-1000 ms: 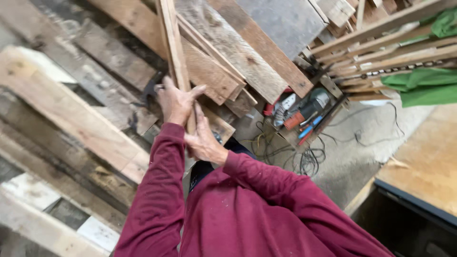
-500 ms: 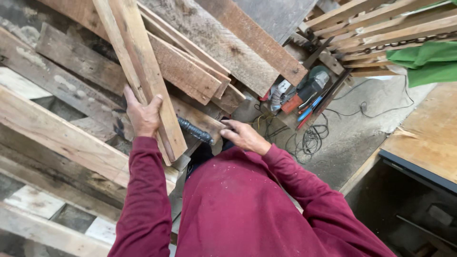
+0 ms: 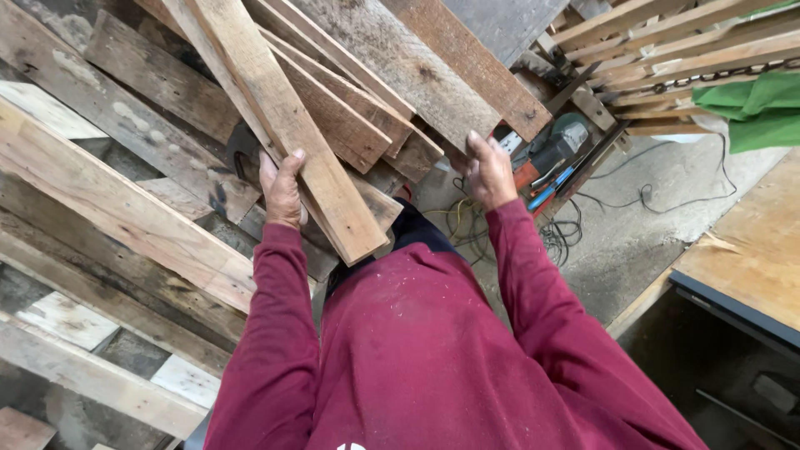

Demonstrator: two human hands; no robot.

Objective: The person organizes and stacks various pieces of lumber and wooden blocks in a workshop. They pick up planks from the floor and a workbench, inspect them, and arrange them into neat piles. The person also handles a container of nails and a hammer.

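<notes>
You've got the plank (image 3: 283,125) in your left hand (image 3: 283,190), fingers wrapped over its left edge close to the near end, and that sawn end hangs just in front of your chest while the rest runs up and away over the stack of boards (image 3: 392,75). Your right hand (image 3: 490,172) is up and empty, fingers loosely spread, just off the corner of the stack and clear of the plank. By my read you're mid-carry, one-handed, with the board tilted and only gripped low down, so it wants a second hold: bring that right hand across to the plank's right edge before you swing it anywhere.

Mind your edges. On your left the pallet slats (image 3: 125,217) lie close, with gaps between them. Straight ahead the stacked boards crowd the plank's far end. To your right, power tools (image 3: 546,162) and a tangle of cables (image 3: 558,242) sit on the concrete floor (image 3: 650,225), and a plywood sheet (image 3: 750,250) edges in nearer you. The bare concrete between cables and plywood looks like your only open room
</notes>
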